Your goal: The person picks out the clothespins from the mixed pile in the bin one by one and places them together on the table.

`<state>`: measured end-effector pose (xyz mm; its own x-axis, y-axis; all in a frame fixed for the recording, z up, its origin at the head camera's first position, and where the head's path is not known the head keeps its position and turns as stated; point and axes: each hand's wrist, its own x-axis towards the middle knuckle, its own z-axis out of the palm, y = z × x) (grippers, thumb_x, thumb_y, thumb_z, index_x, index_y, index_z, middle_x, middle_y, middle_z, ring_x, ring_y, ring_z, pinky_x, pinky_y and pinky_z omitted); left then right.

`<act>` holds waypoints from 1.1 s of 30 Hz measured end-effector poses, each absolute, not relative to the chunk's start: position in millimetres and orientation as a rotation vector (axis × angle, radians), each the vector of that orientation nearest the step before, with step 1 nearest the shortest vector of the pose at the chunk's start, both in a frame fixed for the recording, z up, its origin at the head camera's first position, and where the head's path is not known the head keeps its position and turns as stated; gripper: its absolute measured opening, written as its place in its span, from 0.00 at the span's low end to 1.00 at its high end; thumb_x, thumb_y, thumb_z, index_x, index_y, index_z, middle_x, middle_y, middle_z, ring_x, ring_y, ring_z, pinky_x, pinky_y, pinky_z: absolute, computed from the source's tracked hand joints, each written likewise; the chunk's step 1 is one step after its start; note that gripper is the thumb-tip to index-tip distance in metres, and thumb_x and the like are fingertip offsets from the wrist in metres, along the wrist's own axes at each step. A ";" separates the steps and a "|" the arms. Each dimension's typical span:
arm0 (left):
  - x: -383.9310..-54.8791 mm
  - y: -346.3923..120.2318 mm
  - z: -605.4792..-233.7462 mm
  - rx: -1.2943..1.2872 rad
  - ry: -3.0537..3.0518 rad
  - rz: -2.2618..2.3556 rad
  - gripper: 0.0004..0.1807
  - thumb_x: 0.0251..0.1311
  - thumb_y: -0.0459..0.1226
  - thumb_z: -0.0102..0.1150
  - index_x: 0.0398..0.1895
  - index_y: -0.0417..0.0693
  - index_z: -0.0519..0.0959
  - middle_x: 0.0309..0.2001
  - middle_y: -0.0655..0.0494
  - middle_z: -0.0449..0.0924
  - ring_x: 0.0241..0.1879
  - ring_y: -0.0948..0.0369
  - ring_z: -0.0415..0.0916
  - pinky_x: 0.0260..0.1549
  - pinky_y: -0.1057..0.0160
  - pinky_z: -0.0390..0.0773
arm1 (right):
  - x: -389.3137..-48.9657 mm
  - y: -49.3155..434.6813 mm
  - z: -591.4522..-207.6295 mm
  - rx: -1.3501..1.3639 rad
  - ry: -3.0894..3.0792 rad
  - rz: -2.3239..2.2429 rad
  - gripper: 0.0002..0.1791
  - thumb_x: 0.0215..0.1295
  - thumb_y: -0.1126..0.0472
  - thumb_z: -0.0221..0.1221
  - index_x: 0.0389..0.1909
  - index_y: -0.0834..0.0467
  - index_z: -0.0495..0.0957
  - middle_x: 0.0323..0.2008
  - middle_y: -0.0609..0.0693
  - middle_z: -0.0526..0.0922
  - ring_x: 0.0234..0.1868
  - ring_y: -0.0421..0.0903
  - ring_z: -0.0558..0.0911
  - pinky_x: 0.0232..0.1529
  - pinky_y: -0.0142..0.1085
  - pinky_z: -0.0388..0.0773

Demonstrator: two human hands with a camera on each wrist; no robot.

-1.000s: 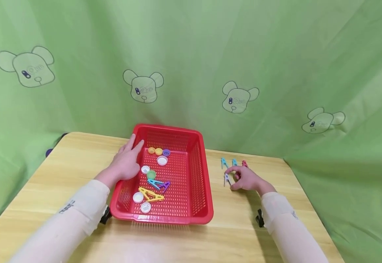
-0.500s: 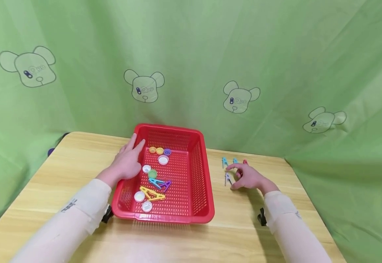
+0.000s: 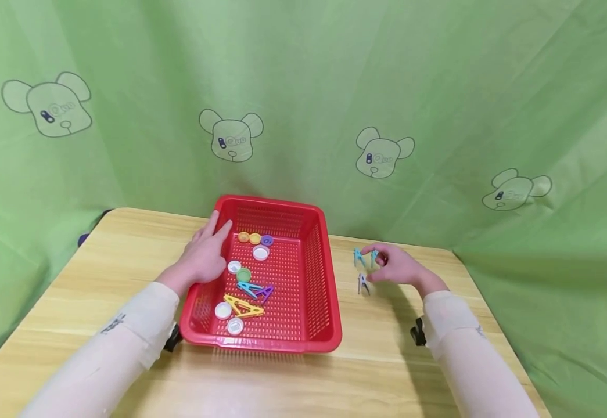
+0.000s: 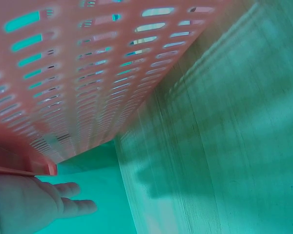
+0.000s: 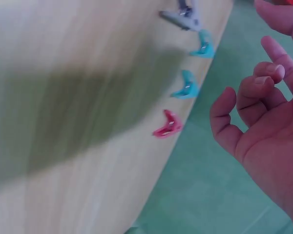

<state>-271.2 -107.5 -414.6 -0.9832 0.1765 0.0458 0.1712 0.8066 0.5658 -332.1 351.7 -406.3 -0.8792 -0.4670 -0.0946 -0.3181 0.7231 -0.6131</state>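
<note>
My left hand [image 3: 201, 257] rests on the left rim of a red plastic basket [image 3: 261, 345], its fingers straight and spread. In the left wrist view, fingertips [image 4: 80, 207] extend past the rim. My right hand [image 3: 398, 267] hovers over the table's right part, thumb and index finger apart, the other fingers loosely curled, holding nothing. Below it stand a grey-purple clothespin [image 3: 363, 285] and two light blue clothespins [image 3: 358, 257]. A red clothespin [image 5: 168, 125] shows in the right wrist view; the right hand hides it in the head view.
Inside the basket lie several bottle caps, including a green cap [image 3: 243, 275] and a purple cap [image 3: 267, 240]. Yellow clothespins [image 3: 244, 307], a blue clothespin [image 3: 249, 289] and a purple clothespin [image 3: 265, 294] lie there too. A green curtain [image 3: 303, 104] hangs behind the wooden table [image 3: 376, 371].
My right hand has lifted away from the grey-purple clothespin and shifted slightly backward across the table, now overlapping the blue and red clothespins. The left hand stays on the basket rim.
</note>
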 end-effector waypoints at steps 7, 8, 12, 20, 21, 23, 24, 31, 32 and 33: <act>-273.0 -108.0 -414.3 0.287 2.968 0.946 0.47 0.58 0.27 0.58 0.80 0.46 0.49 0.80 0.46 0.26 0.74 0.34 0.40 0.61 0.31 0.60 | -336.9 327.7 -382.5 -0.713 2.704 -0.896 0.29 0.51 0.67 0.73 0.56 0.61 0.78 0.21 0.48 0.65 0.24 0.44 0.64 0.32 0.40 0.67; -273.1 -108.0 -414.2 0.285 2.967 0.952 0.47 0.58 0.27 0.58 0.80 0.46 0.49 0.80 0.46 0.26 0.74 0.35 0.40 0.61 0.31 0.61 | -337.4 323.5 -379.1 -0.726 2.710 -0.893 0.28 0.51 0.67 0.73 0.56 0.60 0.78 0.21 0.48 0.66 0.24 0.44 0.64 0.32 0.40 0.67; -273.2 -107.5 -413.7 0.277 2.965 0.953 0.47 0.58 0.27 0.59 0.80 0.46 0.50 0.80 0.46 0.26 0.74 0.35 0.40 0.61 0.31 0.61 | -339.6 307.2 -367.3 -0.767 2.718 -0.860 0.28 0.52 0.66 0.73 0.56 0.59 0.78 0.22 0.48 0.66 0.24 0.44 0.64 0.33 0.41 0.68; -272.8 -107.7 -414.3 0.264 2.964 0.969 0.47 0.58 0.27 0.59 0.80 0.47 0.50 0.80 0.46 0.27 0.74 0.36 0.39 0.60 0.32 0.64 | -342.9 276.4 -349.7 -0.815 2.692 -0.842 0.29 0.52 0.64 0.72 0.57 0.57 0.78 0.22 0.50 0.67 0.24 0.44 0.64 0.37 0.43 0.70; -273.0 -107.5 -414.3 0.269 2.966 0.970 0.47 0.58 0.27 0.59 0.80 0.47 0.50 0.80 0.46 0.27 0.74 0.35 0.39 0.60 0.32 0.63 | -343.3 272.7 -347.8 -0.830 2.690 -0.838 0.29 0.52 0.64 0.72 0.57 0.57 0.78 0.22 0.51 0.67 0.24 0.44 0.64 0.37 0.43 0.70; -273.8 -106.9 -414.8 0.278 2.968 0.960 0.47 0.58 0.27 0.58 0.80 0.46 0.50 0.80 0.46 0.27 0.74 0.35 0.40 0.62 0.32 0.61 | -343.8 265.9 -343.8 -0.860 2.687 -0.830 0.29 0.51 0.65 0.72 0.57 0.58 0.78 0.22 0.52 0.68 0.24 0.45 0.64 0.36 0.43 0.70; -274.3 -106.7 -415.1 0.280 2.968 0.959 0.47 0.58 0.27 0.58 0.80 0.46 0.50 0.80 0.46 0.27 0.74 0.35 0.40 0.62 0.32 0.59 | -343.9 262.5 -342.0 -0.874 2.685 -0.828 0.29 0.51 0.66 0.72 0.57 0.59 0.78 0.22 0.51 0.68 0.24 0.45 0.64 0.36 0.43 0.70; -276.2 -107.3 -416.0 0.256 2.961 0.965 0.47 0.58 0.28 0.59 0.81 0.48 0.50 0.80 0.49 0.26 0.75 0.37 0.39 0.61 0.33 0.63 | -344.5 236.6 -332.8 -0.909 2.657 -0.857 0.27 0.52 0.64 0.73 0.55 0.55 0.80 0.23 0.51 0.66 0.26 0.46 0.65 0.36 0.43 0.69; -275.9 -107.9 -415.7 0.258 2.960 0.963 0.47 0.58 0.27 0.59 0.81 0.48 0.50 0.80 0.48 0.26 0.75 0.37 0.39 0.61 0.33 0.63 | -344.6 232.7 -332.6 -0.922 2.653 -0.855 0.26 0.52 0.63 0.73 0.55 0.54 0.80 0.23 0.51 0.66 0.26 0.46 0.65 0.35 0.43 0.68; -275.8 -108.5 -415.2 0.258 2.957 0.959 0.48 0.58 0.28 0.59 0.81 0.48 0.49 0.80 0.48 0.25 0.75 0.37 0.39 0.61 0.33 0.63 | -345.0 229.0 -332.6 -0.934 2.653 -0.847 0.26 0.52 0.63 0.74 0.54 0.53 0.81 0.23 0.51 0.66 0.26 0.46 0.65 0.35 0.42 0.68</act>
